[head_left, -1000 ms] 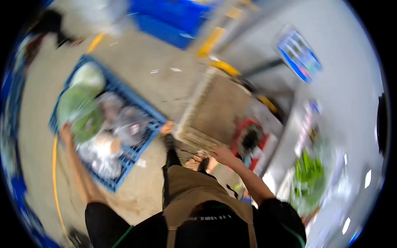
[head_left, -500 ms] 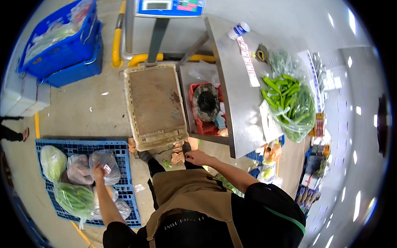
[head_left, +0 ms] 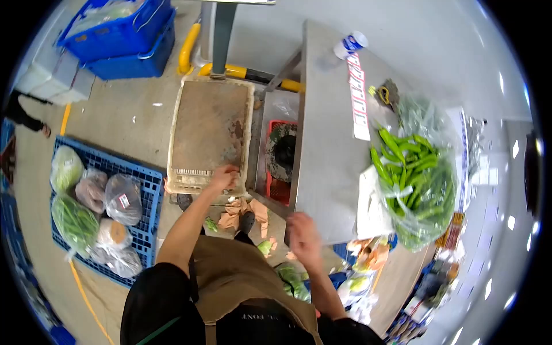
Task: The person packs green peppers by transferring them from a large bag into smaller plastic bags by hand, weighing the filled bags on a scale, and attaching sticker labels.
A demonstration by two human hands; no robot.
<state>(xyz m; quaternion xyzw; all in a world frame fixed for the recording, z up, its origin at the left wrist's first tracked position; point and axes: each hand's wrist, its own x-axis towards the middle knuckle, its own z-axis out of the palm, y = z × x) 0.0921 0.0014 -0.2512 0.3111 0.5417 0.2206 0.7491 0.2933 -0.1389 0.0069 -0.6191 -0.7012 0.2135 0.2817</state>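
- a grey concrete floor (head_left: pixel 135 115) with a yellow line (head_left: pixel 86 293) running down it around eight o'clock; clock places are read from the middle of the view.
- scale (head_left: pixel 204 126): at ten o'clock, its flat platform brown and stained inside a pale rim, a post (head_left: pixel 224 40) at its far end.
- left hand (head_left: pixel 225 178): at nine o'clock, over the near right corner of the scale; fingers curled in, and i cannot tell whether they hold anything or touch the platform.
- right hand (head_left: pixel 305 238): at five o'clock, by the near left corner of the table; blurred, so i cannot tell how far the fingers are open or whether they hold anything.
- table (head_left: pixel 325 167): steel, at three o'clock.
- peppers (head_left: pixel 408 167): long and green, in a clear bag (head_left: pixel 431 221) on the table, at three o'clock.
- tub (head_left: pixel 352 45): at one o'clock, on the table's far end; label strip (head_left: pixel 359 109) at two.
- pallet (head_left: pixel 150 190): blue, between eight and nine o'clock on the floor, bearing several filled bags (head_left: pixel 75 221).
- crates (head_left: pixel 129 66): two, blue, stacked at ten o'clock, beyond the pallet.
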